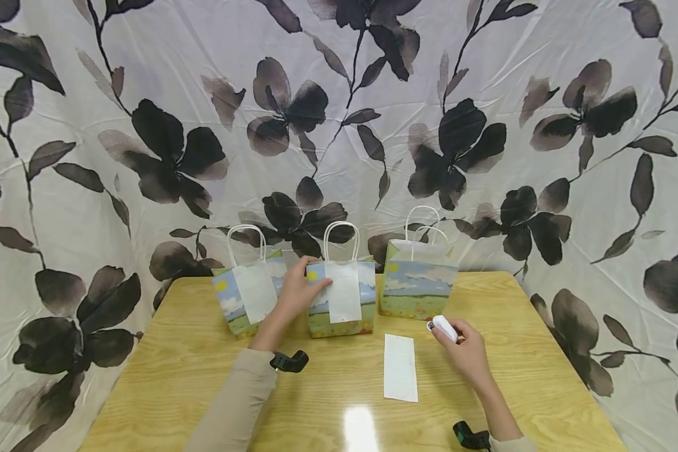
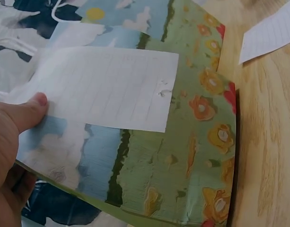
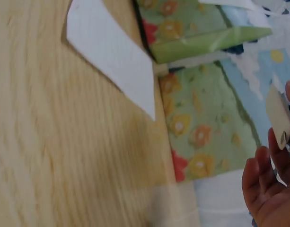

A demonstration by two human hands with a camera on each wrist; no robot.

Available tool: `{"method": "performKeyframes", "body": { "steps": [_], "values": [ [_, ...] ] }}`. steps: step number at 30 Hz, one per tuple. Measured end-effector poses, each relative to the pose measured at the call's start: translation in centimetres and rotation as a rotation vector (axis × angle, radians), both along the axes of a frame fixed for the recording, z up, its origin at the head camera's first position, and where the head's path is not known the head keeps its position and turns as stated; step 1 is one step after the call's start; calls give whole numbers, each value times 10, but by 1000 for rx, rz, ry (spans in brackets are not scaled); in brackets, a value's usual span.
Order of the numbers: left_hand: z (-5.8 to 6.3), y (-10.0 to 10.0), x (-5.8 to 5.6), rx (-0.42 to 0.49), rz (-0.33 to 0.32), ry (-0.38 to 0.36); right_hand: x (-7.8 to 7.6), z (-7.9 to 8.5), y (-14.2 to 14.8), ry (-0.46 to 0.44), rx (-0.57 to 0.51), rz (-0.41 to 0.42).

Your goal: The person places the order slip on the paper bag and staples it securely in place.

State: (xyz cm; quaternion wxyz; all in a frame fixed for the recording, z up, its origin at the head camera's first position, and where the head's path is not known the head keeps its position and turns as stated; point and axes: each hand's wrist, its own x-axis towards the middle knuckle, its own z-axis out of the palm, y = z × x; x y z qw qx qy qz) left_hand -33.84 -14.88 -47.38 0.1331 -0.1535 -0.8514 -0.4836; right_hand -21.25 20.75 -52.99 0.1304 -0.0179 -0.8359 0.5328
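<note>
My left hand (image 1: 301,290) grips the middle paper gift bag (image 1: 317,314) at its upper left edge. Its thumb lies on the front, beside a white lined paper strip (image 2: 111,90), while the other fingers go behind the bag. Small marks show near the strip's lower end. Over the table, in front of the right-hand gift bag (image 1: 418,289), my right hand (image 1: 468,351) holds a small white gadget (image 1: 446,329) shaped like a mini stapler, with a dark part at one end. In the right wrist view this gadget (image 3: 278,116) is partly cut off at the frame edge.
Left of the middle bag stands another gift bag (image 1: 234,307), tilted, with a white strip (image 1: 256,294) down its front. A loose lined paper strip (image 1: 400,367) lies on the wooden table (image 1: 328,389). Behind the table hangs a floral cloth (image 1: 373,169).
</note>
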Motion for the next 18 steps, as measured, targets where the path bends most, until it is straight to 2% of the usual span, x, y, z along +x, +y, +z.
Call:
{"method": "performKeyframes", "body": {
  "steps": [4, 9, 18],
  "values": [
    [1, 2, -8, -13, 7, -1, 2, -9, 14, -9, 98, -49],
    [5, 3, -16, -26, -12, -7, 2, -21, 30, -59, 99, -97],
    [9, 5, -23, -54, 25, -34, 5, -32, 48, -115, 210, -136]
  ]
}}
